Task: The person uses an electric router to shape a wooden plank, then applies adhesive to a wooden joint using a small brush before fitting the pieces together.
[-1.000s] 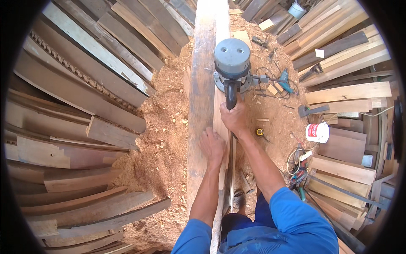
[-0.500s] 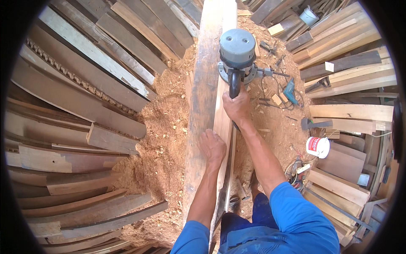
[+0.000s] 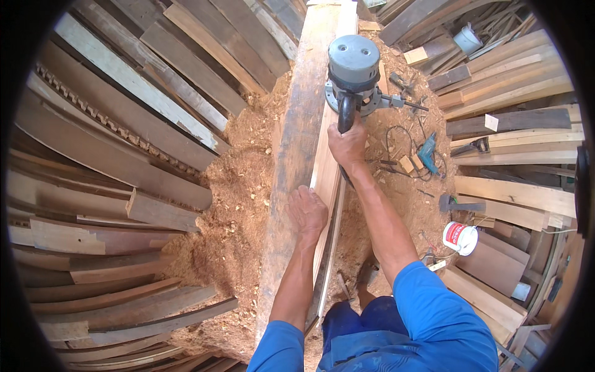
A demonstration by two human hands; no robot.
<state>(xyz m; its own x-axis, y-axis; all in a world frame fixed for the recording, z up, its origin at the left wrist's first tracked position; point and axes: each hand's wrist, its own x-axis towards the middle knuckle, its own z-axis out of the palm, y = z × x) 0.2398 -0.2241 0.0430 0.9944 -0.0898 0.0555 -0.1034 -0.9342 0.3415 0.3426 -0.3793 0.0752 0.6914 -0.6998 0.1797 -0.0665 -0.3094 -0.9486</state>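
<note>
A grey plunge router point(image 3: 354, 65) with a black side handle and a guide rod stands on a long narrow pale board point(image 3: 326, 170). My right hand point(image 3: 349, 147) is wrapped round the router's near handle. Closer to me, my left hand point(image 3: 308, 214) presses on the narrow board's left edge with its fingers curled. That board lies along a wide, stained plank point(image 3: 282, 217) that runs away from me. The router's base covers the spot where it meets the wood, so the bit is hidden.
Sawdust and shavings point(image 3: 238, 192) cover the floor. A teal drill point(image 3: 427, 154) with its cord, a hammer point(image 3: 460, 204) and a white bucket point(image 3: 460, 238) lie to the right. Stacked timber point(image 3: 93, 180) lines the left side, with more boards point(image 3: 514, 196) on the right.
The view has shifted slightly, so the router appears a little to the right. Both hands keep their hold, and the left hand stays at about the same place on the board.
</note>
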